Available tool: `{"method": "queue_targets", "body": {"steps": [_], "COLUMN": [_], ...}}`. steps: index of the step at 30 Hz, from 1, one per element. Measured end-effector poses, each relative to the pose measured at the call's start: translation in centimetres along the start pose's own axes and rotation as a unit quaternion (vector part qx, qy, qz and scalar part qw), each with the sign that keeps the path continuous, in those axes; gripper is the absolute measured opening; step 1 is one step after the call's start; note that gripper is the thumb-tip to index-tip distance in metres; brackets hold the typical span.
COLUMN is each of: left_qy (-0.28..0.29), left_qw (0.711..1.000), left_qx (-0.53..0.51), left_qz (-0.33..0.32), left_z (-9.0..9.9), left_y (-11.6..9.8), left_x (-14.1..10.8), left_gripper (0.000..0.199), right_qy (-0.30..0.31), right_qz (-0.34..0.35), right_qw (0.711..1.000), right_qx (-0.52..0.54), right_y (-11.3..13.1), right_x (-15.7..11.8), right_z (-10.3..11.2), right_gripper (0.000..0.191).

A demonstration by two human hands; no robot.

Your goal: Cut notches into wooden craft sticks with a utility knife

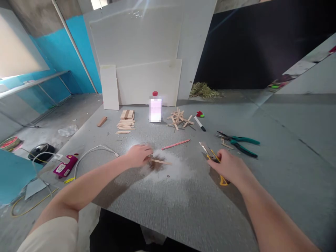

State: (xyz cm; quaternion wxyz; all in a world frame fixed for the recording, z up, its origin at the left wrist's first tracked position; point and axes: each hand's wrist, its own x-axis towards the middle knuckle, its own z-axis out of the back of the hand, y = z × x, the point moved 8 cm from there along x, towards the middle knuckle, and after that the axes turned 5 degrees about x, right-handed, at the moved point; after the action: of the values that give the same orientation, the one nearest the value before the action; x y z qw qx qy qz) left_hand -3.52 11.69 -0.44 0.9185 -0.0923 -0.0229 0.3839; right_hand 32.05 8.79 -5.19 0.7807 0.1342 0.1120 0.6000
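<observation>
My left hand (pixel 139 155), a little blurred, is closed at the left end of a wooden craft stick (pixel 163 162) low over the grey tabletop. Its fingertips partly hide that end. My right hand (pixel 227 162) is wrapped round a yellow and black utility knife (pixel 214 156), whose blade is out and points away to the upper left. A pink patterned pencil (pixel 175 144) lies beyond the stick, between my hands. Pliers with green handles (pixel 243 141) rest to the right of the knife.
Craft sticks (pixel 126 120) lie stacked at the back left. A pile of joined stick pieces (pixel 180 119) sits right of a red-capped bottle (pixel 155 109). Near it is a marker (pixel 200 123). A white cable (pixel 94 148) and a magenta power strip (pixel 66 166) lie at the left.
</observation>
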Motion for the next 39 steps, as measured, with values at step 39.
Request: {"method": "queue_targets", "body": {"steps": [39], "left_qy": [-0.140], "left_qw": [0.975], "left_qx": [0.161], "left_qz": [0.066], "left_z": [2.0], "left_y": [8.8], "left_x": [17.1], "left_gripper": [0.044], "right_qy": [-0.026], "right_qz": [-0.003], "right_qw": [0.979], "right_qx": [0.202], "right_y": [0.2], "right_x": [1.0], "right_z": [-1.2], "right_gripper": [0.042]}}
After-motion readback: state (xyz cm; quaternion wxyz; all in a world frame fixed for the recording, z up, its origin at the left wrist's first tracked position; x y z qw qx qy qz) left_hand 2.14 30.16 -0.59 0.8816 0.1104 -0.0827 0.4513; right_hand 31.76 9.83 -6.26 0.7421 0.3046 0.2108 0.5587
